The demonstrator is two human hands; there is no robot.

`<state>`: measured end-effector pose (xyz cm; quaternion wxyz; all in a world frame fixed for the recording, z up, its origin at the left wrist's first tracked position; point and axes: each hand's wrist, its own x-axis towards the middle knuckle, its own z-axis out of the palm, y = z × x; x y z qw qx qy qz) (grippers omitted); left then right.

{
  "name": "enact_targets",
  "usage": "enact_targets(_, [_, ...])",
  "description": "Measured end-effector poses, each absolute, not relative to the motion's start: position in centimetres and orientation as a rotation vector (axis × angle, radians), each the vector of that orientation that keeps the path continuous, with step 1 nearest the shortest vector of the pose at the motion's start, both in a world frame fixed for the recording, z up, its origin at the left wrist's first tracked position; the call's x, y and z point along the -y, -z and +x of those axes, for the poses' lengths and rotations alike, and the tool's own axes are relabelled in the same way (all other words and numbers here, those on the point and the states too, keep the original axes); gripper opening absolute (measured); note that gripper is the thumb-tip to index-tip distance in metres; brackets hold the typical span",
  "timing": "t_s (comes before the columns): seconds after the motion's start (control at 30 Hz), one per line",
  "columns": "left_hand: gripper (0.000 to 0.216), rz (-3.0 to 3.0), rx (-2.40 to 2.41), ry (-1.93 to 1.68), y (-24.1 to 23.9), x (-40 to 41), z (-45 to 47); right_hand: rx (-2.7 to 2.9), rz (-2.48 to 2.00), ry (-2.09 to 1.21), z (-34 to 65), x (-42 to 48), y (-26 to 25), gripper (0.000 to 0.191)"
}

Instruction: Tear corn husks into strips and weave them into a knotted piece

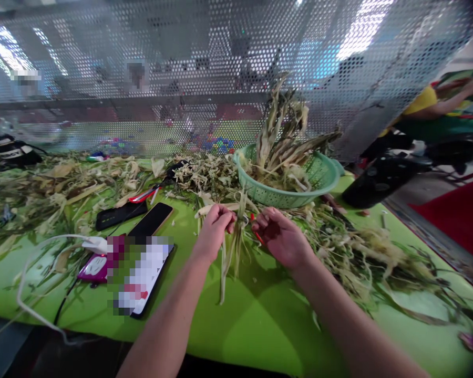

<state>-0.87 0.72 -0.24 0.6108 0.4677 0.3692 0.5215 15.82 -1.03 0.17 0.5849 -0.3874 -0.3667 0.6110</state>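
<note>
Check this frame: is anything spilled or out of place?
Somewhat: loose plant strips lie strewn right of the green basket rather than inside it, and a white cable loops over the near edge of the table. Nothing looks plainly damaged.

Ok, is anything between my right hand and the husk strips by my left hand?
Only a slim red item, by your right hand, shows in the gap to the husk strips. The green basket sits farther back, not between.
</note>
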Motion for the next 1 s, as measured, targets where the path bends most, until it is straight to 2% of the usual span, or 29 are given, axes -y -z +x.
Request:
enact_targets(0.17, [0.01,1.138,-0.895,-1.19,0.67,-0.8,-0.83,0.814,-0.898,-1.317,16.17,0.9,-0.33,0.027])
enact_targets(0.53, [0.016,1.183,-0.666,-1.081,-0.22,-0.17,-0.64,1.102,-1.159,-1.421,15.67,1.65,-0.3,0.029])
enact_targets(0.73, [0.02,1.083,-0.811,-1.171,0.28,-0.57,-0.84,1.002,-1.101,-1.329,15.99,1.37,-0.18,0.025])
enact_targets(0.9, [0.025,1.249,-0.807,-0.999,0.46,-0.49,-0.51,1.021,-1.083,-1.23,15.92,1.46,-0.36,0.026])
enact_targets(1.0, [0.022,1.351,-0.849,-1.017,0.39,-0.3,-0.2,1.065,-1.122,-1.164,15.86,1.52,-0.31,0.027])
